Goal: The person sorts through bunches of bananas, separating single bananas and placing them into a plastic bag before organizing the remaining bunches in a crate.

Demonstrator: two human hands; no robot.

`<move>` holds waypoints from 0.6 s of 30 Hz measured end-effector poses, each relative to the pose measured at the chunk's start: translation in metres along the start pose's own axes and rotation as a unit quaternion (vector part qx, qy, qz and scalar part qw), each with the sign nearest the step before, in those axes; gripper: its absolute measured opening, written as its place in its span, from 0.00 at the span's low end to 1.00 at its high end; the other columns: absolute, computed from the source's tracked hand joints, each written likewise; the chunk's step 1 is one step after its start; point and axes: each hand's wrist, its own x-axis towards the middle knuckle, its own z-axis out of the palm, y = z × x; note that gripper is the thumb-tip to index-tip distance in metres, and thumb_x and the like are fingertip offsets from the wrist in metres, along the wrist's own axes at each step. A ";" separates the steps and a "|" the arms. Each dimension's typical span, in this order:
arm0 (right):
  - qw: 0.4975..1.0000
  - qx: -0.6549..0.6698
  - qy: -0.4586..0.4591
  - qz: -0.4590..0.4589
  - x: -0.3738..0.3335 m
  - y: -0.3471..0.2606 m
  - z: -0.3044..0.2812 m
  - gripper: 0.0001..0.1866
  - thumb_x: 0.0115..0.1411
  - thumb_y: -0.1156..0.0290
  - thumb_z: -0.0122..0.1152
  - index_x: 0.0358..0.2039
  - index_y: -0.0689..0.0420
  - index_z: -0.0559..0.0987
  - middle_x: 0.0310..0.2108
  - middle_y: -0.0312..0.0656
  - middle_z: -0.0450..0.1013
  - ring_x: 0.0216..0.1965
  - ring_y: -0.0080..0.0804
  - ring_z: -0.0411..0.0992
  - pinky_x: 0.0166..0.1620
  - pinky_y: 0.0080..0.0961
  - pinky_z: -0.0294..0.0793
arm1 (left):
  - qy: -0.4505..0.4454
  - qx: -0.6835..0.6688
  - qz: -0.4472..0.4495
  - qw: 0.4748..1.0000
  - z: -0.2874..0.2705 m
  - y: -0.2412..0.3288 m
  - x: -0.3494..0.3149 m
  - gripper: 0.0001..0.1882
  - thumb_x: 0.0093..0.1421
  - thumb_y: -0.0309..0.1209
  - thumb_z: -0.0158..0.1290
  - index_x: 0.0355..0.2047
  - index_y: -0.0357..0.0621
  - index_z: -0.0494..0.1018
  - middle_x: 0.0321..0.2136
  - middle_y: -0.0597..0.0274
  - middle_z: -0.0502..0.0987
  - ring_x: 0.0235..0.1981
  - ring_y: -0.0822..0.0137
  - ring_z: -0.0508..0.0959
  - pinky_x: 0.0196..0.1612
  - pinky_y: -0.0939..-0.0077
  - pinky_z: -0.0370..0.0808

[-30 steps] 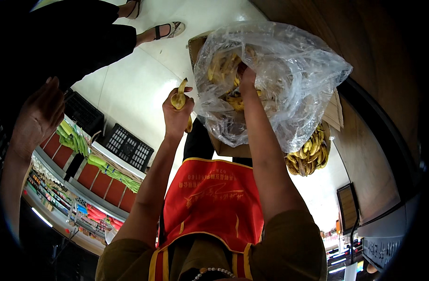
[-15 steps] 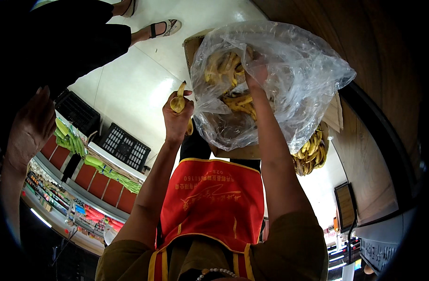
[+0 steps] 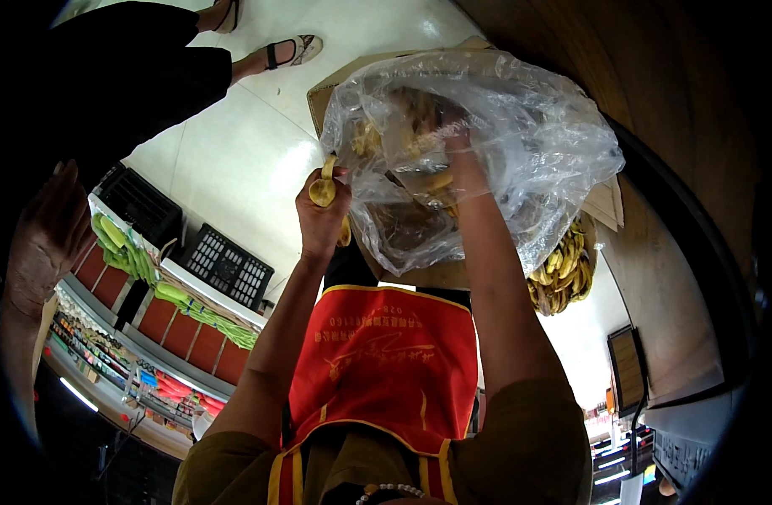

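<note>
My left hand [image 3: 319, 220] is closed around a yellow banana [image 3: 322, 192], just left of a clear plastic bag [image 3: 537, 143]. One end of the fruit points up between the fingers, and a bit of yellow shows below the hand. The bag lines an open cardboard box [image 3: 319, 101]. My right hand [image 3: 456, 130] reaches into it and shows only dimly through the plastic, its fingers hidden. Yellow and browned bananas [image 3: 436, 185] lie in the bag around that hand, partly blurred by the film.
More ripe bananas [image 3: 563, 273] sit beyond the box's lower right side. A wooden counter [image 3: 681, 210] curves along the right. Another person's hand [image 3: 49, 240] and shoe [image 3: 295, 52] are at the left, near black crates [image 3: 226, 265] and green vegetables [image 3: 205, 307].
The plastic has shifted left and folded over more of the bananas and my right hand. The right hand has moved slightly inside the bag. My left hand keeps its banana, nearly still.
</note>
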 end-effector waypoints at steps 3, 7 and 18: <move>1.000 -0.011 -0.018 0.011 0.008 -0.005 0.003 0.21 0.58 0.58 0.54 0.46 0.60 0.72 0.37 0.39 0.71 0.36 0.27 0.68 0.38 0.23 0.68 | 0.020 0.020 0.014 0.999 -0.001 -0.003 0.004 0.13 0.50 0.19 0.49 0.38 0.36 0.70 0.22 0.71 0.69 0.22 0.81 0.67 0.28 0.88 0.66; 0.999 -0.028 -0.029 0.025 0.013 -0.011 -0.002 0.20 0.58 0.58 0.54 0.45 0.59 0.72 0.36 0.38 0.71 0.36 0.26 0.68 0.37 0.23 0.68 | 0.137 0.211 0.151 0.956 -0.026 -0.048 0.031 0.18 0.49 0.22 0.50 0.43 0.37 0.68 0.29 0.64 0.71 0.23 0.73 0.70 0.28 0.84 0.69; 0.991 -0.042 -0.115 0.055 0.006 -0.028 -0.006 0.25 0.59 0.60 0.50 0.55 0.59 0.65 0.54 0.39 0.62 0.52 0.30 0.61 0.53 0.24 0.61 | -0.018 -0.095 -0.217 0.971 -0.018 -0.055 0.019 0.18 0.50 0.34 0.55 0.40 0.41 0.69 0.28 0.66 0.72 0.27 0.74 0.71 0.26 0.78 0.71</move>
